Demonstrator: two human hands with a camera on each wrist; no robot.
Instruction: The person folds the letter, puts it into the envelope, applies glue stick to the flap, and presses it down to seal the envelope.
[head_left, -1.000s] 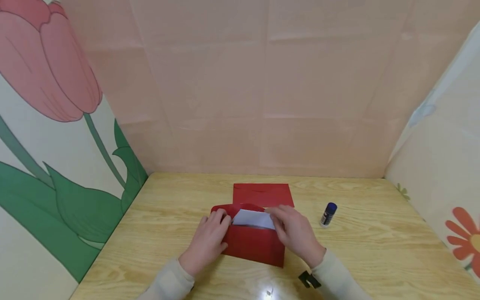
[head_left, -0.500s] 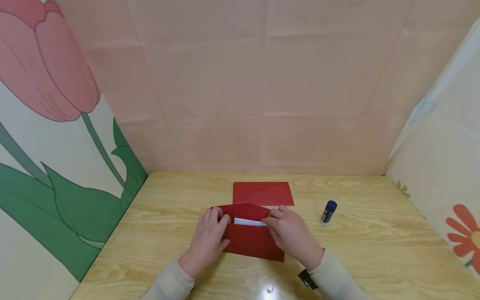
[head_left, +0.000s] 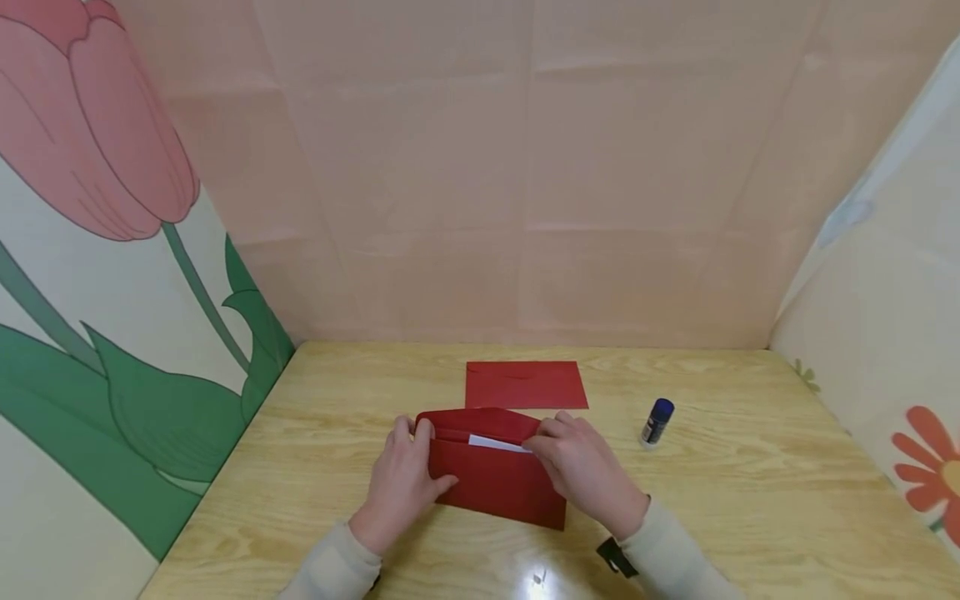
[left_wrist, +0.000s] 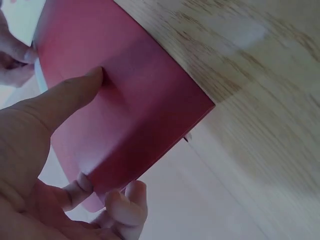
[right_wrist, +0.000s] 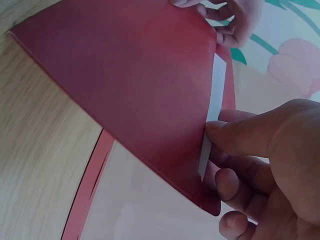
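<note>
A red envelope with its flap up is held slightly tilted above the wooden table. At its left end my left hand grips it; the left wrist view shows the thumb lying across the front and fingertips at the end edge. A narrow strip of white paper sticks out of the envelope's mouth. My right hand is at the right of that mouth, pinching the paper's edge between thumb and fingers, as the right wrist view shows. Most of the paper is hidden inside.
Behind lies a second red envelope, flat on the table. A glue stick with a blue cap stands to the right. Printed sheets wall the table at the back and both sides.
The white paper has sunk deeper into the envelope, leaving only a thin strip showing. My left hand has shifted a little left along the envelope's end; my right hand has dropped slightly.
</note>
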